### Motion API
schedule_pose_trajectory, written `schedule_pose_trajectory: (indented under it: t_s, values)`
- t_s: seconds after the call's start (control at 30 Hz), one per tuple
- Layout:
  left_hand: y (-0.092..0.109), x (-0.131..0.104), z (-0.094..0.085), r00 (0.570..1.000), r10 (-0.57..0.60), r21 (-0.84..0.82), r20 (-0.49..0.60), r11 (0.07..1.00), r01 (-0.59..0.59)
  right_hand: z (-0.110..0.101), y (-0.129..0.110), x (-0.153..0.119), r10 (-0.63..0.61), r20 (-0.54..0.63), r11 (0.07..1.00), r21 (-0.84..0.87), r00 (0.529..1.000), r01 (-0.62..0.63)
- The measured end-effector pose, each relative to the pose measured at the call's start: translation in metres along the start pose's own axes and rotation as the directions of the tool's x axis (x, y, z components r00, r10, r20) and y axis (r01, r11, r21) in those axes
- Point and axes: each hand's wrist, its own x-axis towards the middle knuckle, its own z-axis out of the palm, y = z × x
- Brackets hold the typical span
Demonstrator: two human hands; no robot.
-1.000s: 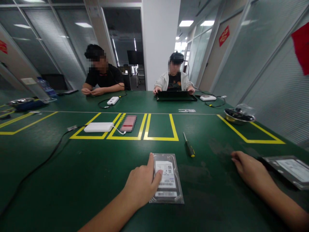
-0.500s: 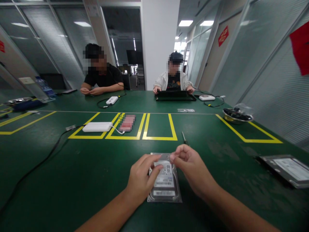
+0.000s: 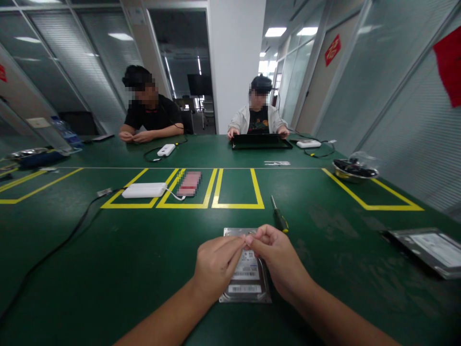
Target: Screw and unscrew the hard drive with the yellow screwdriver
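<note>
A silver hard drive (image 3: 245, 289) with white labels lies flat on the green table (image 3: 151, 269) in front of me. Over its upper half, my left hand (image 3: 218, 262) has its fingers pressed together. My right hand (image 3: 279, 254) is closed in a pinch, its fingertips meeting those of my left hand. Whatever is between the fingertips is too small or hidden to make out. Just beyond my right hand lies a screwdriver (image 3: 280, 216) with a dark green and yellow handle, its shaft pointing away.
Another drive (image 3: 434, 251) lies at the right. Behind it stands a metal bowl (image 3: 355, 172) of dark items. A white power bank (image 3: 144, 190), a phone (image 3: 189, 183) and a black cable (image 3: 68, 239) are at the left. Two people sit across the table.
My left hand has closed its fingers and moved right to meet my right hand. My right hand has shifted slightly down and left, uncovering the screwdriver's handle.
</note>
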Motion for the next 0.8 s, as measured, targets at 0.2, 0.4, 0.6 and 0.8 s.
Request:
schedule_pose_trajectory:
  t_s: [0.2, 0.4, 0.6, 0.8]
  values:
    - [0.002, 0.005, -0.001, 0.982, -0.179, -0.013, 0.064, 0.984, 0.18, -0.009, -0.011, -0.007, -0.017, 0.034, 0.985, -0.17, 0.999, 0.023]
    - [0.003, 0.013, 0.003, 0.883, -0.451, -0.179, 0.132, 0.865, 0.469, -0.022, -0.014, 0.001, -0.083, 0.013, 0.965, -0.248, 0.996, 0.084]
    - [-0.002, 0.013, 0.002, 0.874, -0.471, -0.194, 0.116, 0.853, 0.485, -0.039, -0.009, 0.018, -0.216, -0.089, 0.9, -0.403, 0.972, 0.163]
    - [-0.017, 0.015, 0.003, 0.754, -0.635, -0.361, 0.169, 0.672, 0.647, -0.054, -0.017, 0.023, -0.337, -0.121, 0.797, -0.564, 0.934, 0.214]
